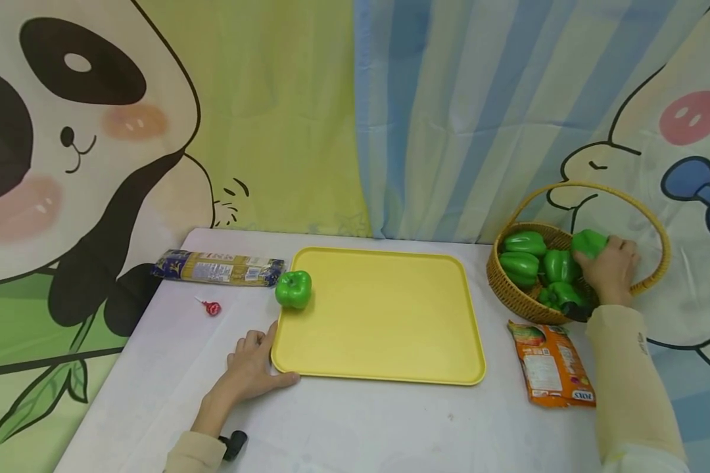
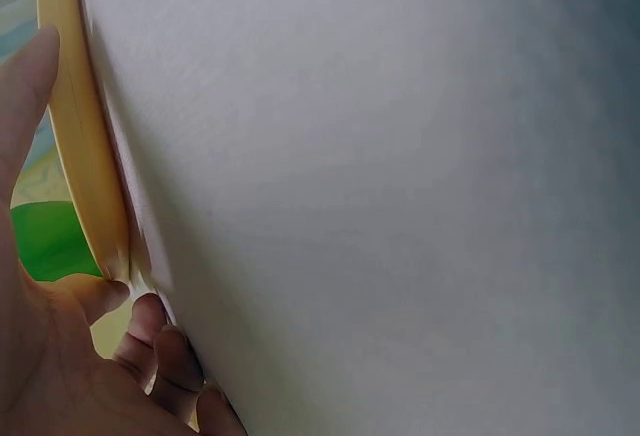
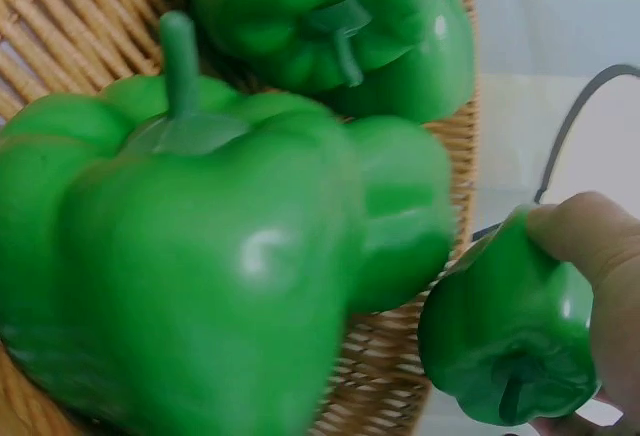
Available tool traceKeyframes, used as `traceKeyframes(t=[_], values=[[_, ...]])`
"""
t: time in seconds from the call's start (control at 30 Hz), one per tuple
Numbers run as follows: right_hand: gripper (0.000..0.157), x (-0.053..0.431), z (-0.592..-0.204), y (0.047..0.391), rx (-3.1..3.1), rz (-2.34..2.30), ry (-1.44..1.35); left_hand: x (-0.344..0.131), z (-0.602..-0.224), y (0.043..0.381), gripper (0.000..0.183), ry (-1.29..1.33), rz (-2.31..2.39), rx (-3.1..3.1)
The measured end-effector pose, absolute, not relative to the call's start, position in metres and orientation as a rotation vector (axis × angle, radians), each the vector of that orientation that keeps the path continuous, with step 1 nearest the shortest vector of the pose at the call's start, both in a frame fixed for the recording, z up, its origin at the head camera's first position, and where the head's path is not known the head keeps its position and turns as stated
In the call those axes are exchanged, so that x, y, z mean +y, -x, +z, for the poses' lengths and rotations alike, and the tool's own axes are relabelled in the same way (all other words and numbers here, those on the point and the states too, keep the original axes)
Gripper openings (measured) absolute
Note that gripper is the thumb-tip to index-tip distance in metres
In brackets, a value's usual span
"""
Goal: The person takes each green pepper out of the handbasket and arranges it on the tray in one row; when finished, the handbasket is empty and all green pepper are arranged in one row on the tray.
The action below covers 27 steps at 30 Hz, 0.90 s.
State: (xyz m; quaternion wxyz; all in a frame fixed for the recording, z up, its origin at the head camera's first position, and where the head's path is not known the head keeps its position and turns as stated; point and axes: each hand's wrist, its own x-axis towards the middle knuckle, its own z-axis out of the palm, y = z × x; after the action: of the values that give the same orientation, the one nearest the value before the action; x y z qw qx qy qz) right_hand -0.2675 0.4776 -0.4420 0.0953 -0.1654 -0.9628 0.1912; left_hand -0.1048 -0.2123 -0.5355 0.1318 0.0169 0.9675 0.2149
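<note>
My right hand [image 1: 615,270] grips a green bell pepper [image 1: 588,242] at the right side of the wicker basket [image 1: 511,302], below its arched handle. In the right wrist view the thumb lies on this pepper [image 3: 505,326], its stem end facing the camera. Several more green bell peppers [image 1: 519,268] lie inside the basket. My left hand [image 1: 248,368] rests at the near left corner of the yellow tray [image 1: 384,315], thumb along the front edge and forefinger by the left side. One green bell pepper [image 1: 293,290] sits on the tray's left rim.
A long pack of dry noodles [image 1: 219,268] lies at the back left of the white table [image 1: 390,427]. In front of it is a red lollipop [image 1: 212,308]. An orange snack packet [image 1: 553,368] lies before the basket. Printed curtains [image 1: 307,131] hang behind the table.
</note>
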Motion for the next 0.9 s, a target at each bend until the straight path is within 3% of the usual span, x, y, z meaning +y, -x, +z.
traceKeyframes(t=[0.27,0.9], values=[[0.086,0.450,-0.422,0.266,-2.775,0.651,0.384,-0.211,-0.534,0.105,0.127,-0.035,0.632,2.803],[0.060,0.367,-0.408,0.243,-2.462,0.737,-0.052,-0.212,-0.534,0.105,0.126,-0.061,0.622,2.810]])
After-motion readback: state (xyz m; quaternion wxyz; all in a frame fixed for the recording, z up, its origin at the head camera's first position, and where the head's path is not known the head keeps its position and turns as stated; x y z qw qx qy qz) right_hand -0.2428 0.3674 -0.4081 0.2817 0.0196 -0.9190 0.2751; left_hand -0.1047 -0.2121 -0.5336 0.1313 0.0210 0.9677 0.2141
